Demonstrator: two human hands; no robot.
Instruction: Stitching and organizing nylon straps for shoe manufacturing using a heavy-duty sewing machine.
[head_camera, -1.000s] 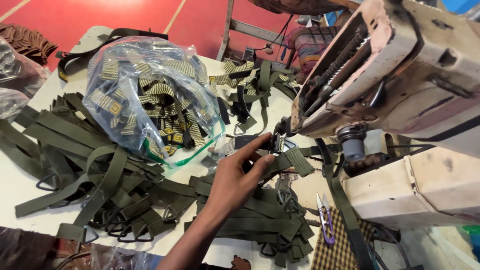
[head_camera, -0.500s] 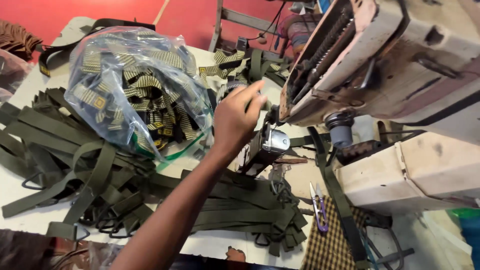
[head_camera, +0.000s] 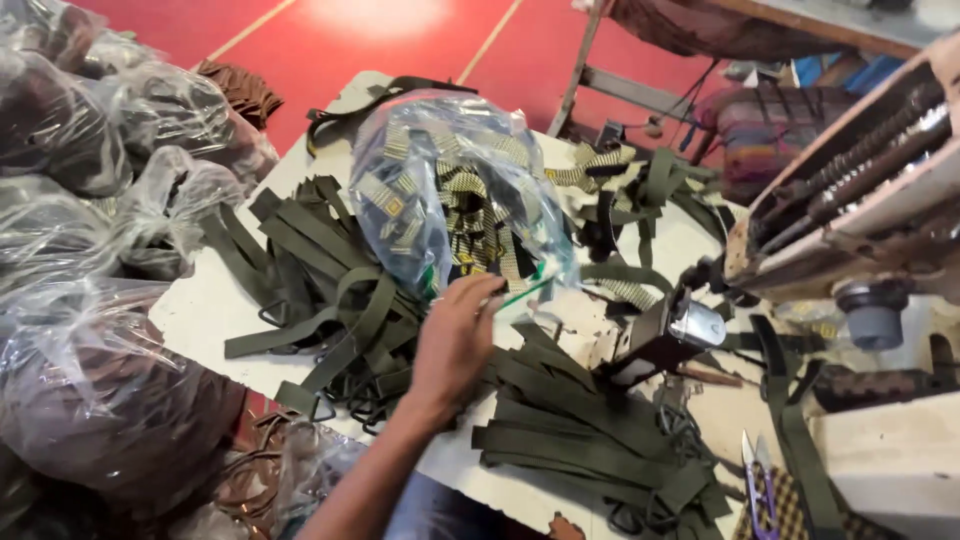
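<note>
While the clear plastic bag (head_camera: 455, 205) of striped webbing tabs sat at the middle of the white desk (head_camera: 215, 305), one hand (head_camera: 455, 340) — which side it belonged to could not be told — reached its fingertips to the bag's lower edge, fingers loosely open and gripping nothing. Olive webbing straps (head_camera: 330, 290) lay heaped just left of the bag, and more straps (head_camera: 590, 430) lay right of the wrist. Near these stood a sewing machine (head_camera: 850, 210) — purple thread snips (head_camera: 755, 480) lay below it.
</note>
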